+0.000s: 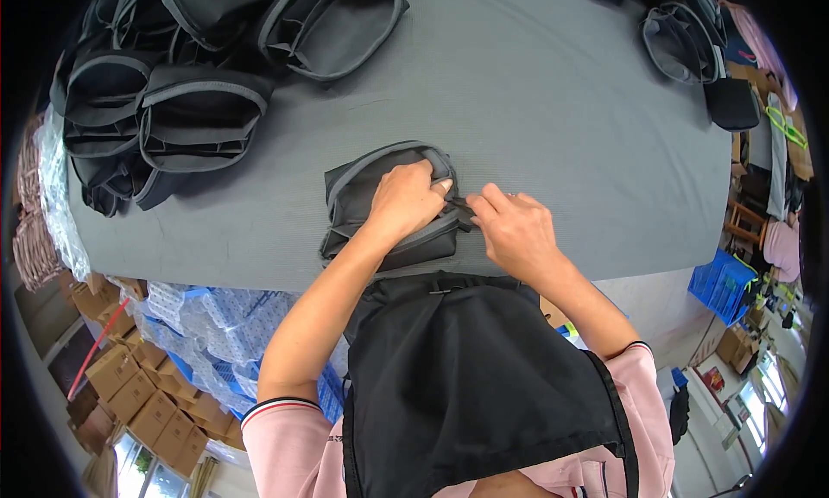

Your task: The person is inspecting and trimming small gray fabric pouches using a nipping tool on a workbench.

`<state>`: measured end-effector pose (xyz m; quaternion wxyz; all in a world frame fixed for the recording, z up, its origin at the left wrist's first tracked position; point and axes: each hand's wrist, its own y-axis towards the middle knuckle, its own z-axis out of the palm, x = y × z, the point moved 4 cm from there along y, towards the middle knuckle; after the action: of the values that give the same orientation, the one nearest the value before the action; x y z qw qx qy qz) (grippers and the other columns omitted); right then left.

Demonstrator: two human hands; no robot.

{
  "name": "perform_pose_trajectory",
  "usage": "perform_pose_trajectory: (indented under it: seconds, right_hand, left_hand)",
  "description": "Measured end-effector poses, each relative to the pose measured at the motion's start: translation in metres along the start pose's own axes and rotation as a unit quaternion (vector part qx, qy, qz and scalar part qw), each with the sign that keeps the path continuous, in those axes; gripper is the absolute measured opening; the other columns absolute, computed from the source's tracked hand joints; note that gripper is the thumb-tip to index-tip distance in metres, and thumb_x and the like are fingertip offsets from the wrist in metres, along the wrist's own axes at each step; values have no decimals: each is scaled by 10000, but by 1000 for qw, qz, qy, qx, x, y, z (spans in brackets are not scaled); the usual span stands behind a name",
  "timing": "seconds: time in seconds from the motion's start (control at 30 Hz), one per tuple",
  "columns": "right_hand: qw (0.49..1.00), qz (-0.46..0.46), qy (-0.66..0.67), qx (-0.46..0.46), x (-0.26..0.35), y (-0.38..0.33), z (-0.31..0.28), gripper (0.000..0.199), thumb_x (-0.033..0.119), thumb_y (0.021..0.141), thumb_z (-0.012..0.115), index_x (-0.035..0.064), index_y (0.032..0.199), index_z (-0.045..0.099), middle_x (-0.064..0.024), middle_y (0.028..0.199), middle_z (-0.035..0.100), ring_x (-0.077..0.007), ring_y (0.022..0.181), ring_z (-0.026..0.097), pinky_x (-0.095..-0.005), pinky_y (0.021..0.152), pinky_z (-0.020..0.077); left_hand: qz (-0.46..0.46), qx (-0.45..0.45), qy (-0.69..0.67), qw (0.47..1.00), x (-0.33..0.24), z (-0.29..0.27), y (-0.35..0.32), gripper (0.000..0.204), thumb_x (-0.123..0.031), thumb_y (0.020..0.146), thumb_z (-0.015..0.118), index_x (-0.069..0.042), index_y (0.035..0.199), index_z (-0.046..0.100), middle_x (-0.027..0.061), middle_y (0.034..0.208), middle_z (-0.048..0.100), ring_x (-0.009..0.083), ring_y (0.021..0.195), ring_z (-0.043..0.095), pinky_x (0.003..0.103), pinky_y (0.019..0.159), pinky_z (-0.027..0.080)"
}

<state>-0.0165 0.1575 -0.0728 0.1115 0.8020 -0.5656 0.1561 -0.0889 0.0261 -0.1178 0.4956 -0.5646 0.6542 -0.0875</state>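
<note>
A black zip pouch (350,200) with grey edging lies open on the table in front of me, its mouth facing up. Reaching over it, my left hand (410,200) has its fingers closed on the pouch's right rim, with the fingertips partly inside. My right hand (515,230) is just beyond the pouch's right end, thumb and fingers pinched together. A small dark piece shows at those fingertips, beside the pouch's corner; whether it is a zip end or a tab I cannot make out.
Several similar open pouches (203,122) are heaped at the table's far left, and more pouches (682,49) sit at the far right. Grey cloth covers the table (553,92). Below its left edge are bubble wrap (237,329) and cardboard boxes (155,407); a blue crate (724,284) stands right.
</note>
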Motion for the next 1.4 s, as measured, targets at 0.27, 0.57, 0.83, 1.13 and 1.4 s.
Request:
perform_pose_trajectory:
  seconds: [0.27,0.57,0.83,1.13,1.4]
  right_hand:
    - [949,191,248,-21,-23,-21,0,209,55,744,653,57,941,585,-35,814,529,-170,600,554,-277,569,435]
    - [703,380,597,-70,-22,-30,47,232,103,811,639,54,1012,534,42,741,471,-7,534,362,-182,367,243]
    - [670,370,636,-99,-30,5,37,109,143,826,625,65,878,570,36,663,477,-25,551,398,-207,421,325]
    - [842,213,495,28,-44,35,56,263,163,720,720,20,876,563,-47,805,577,-123,766,537,-291,687,462]
    - [939,173,226,-195,-17,23,25,186,45,641,603,33,773,472,-89,727,540,-299,640,553,-402,572,441]
  left_hand:
    - [77,-86,-56,992,5,2,-10,311,-192,726,631,72,887,592,213,807,645,371,838,616,421,771,467]
    - [45,-152,-29,987,4,22,-19,326,-180,689,646,76,868,552,250,772,612,418,783,600,434,733,472]
    - [31,-69,47,996,-20,11,-27,542,-407,670,732,52,905,564,215,834,642,376,813,619,436,718,477]
    - [23,-62,110,992,-18,18,-20,657,-522,666,691,60,951,585,232,900,641,367,879,619,434,749,481]
    - [15,-112,83,990,-25,19,-27,439,-359,686,631,49,847,628,257,866,634,393,871,613,436,770,477]
